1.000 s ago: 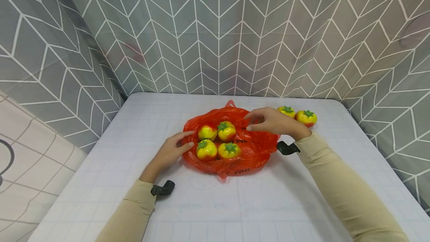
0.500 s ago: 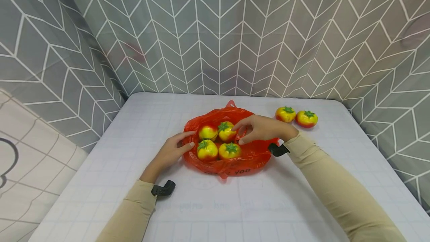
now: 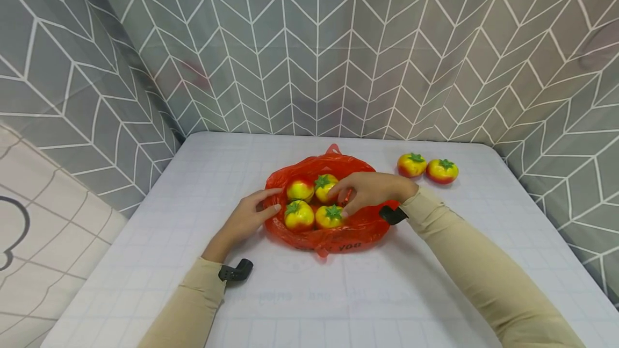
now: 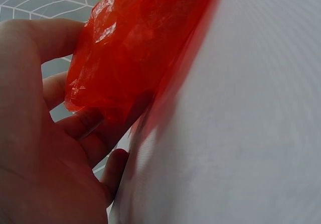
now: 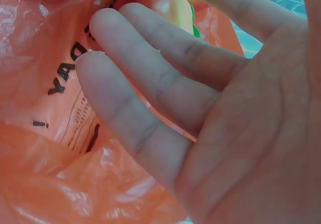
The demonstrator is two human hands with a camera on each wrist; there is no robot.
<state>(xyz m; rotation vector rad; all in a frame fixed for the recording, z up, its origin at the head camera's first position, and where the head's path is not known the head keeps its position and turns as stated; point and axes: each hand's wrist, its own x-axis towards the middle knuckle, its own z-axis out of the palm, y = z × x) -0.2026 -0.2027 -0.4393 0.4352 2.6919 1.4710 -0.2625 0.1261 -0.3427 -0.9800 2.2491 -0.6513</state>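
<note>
A red plastic bag (image 3: 360, 214) lies spread with its mouth upward in the middle of the table. Several glossy yellow-and-red artificial fruits, tomato-shaped with green star-like tops, sit in its left half; a near one (image 3: 329, 217) and a far one (image 3: 325, 188) are closest to my right hand (image 3: 369, 192). That hand reaches over the mouth with thumb and index fingertips right at these two fruits; its other fingers are extended in the right wrist view. My left hand (image 3: 244, 219) holds the bag's left side, thumb and fingers around the film in the left wrist view.
Two more such fruits, one (image 3: 411, 165) beside another (image 3: 442, 171), stand on the white table (image 3: 290, 305) at the back right. A patterned grey curtain (image 3: 314, 47) hangs behind the table and along its sides. Black wrist cameras sit on both wrists.
My right hand has moved left and nearer across the bag, from its right part to the fruits. Meanwhile the left hand stays at the bag's left side.
</note>
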